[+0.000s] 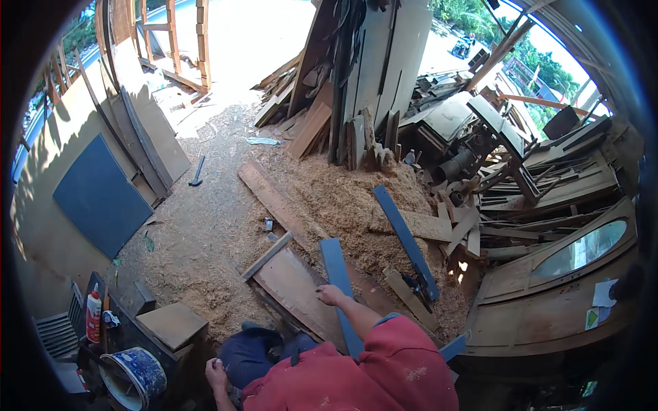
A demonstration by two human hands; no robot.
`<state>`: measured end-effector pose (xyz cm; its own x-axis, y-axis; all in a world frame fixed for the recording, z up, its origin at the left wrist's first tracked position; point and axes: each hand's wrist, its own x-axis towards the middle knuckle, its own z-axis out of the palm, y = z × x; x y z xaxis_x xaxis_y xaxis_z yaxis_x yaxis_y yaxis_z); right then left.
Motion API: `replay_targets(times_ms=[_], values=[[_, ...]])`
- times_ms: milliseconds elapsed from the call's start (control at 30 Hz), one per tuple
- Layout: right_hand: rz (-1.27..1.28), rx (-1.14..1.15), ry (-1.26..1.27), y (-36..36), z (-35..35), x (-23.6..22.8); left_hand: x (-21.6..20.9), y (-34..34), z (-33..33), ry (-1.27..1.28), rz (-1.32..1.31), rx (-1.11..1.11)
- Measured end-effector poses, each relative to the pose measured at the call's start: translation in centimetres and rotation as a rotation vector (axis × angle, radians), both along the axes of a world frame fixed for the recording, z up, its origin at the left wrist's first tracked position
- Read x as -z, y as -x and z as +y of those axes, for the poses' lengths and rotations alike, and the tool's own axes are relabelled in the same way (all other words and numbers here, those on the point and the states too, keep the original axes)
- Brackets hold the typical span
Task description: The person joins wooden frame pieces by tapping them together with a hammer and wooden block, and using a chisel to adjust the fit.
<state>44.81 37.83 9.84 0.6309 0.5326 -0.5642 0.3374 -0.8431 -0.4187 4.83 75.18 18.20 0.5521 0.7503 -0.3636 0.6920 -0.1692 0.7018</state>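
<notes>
At lower centre, the long blue-painted wooden plank (340,288) was gripped by the right hand (330,295); judged stiff, fairly heavy, best held mid-length. The left hand (216,373) was loosely curled, empty.

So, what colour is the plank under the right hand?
Blue plank, seen in the head view.

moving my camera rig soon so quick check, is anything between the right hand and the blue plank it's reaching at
Nothing visible. The right hand already rests on the edge of the blue plank, which lies on the wide brown board over the sawdust. The left hand is down by the knee, away from it.
</notes>
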Motion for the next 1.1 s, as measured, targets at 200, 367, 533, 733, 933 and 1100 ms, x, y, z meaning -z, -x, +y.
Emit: replay_targets(times_ms=[200,367,533,733,933,1100], values=[[0.085,-0.223,-0.026,3.6,11.8,3.3,7.8,8.3,2.7,0.092,0.290,0.064],[0.311,-0.686,0.163,0.7,21.0,5.9,9.1,9.3,3.0,0.305,0.255,-0.037],[0.121,-0.522,-0.182,-1.7,33.3,1.5,7.2,12.5,3.0,0.396,0.268,-0.248],[0.105,-0.541,-0.074,-6.8,40.9,-5.9,7.2,10.6,4.6,0.457,0.278,-0.382],[0.073,-0.690,0.243,-15.8,40.6,-2.2,7.2,-1.2,14.7,0.470,0.163,-0.445],[0.150,-0.576,0.150,-25.9,44.4,3.3,7.1,-14.2,23.6,0.467,0.224,-0.333]])
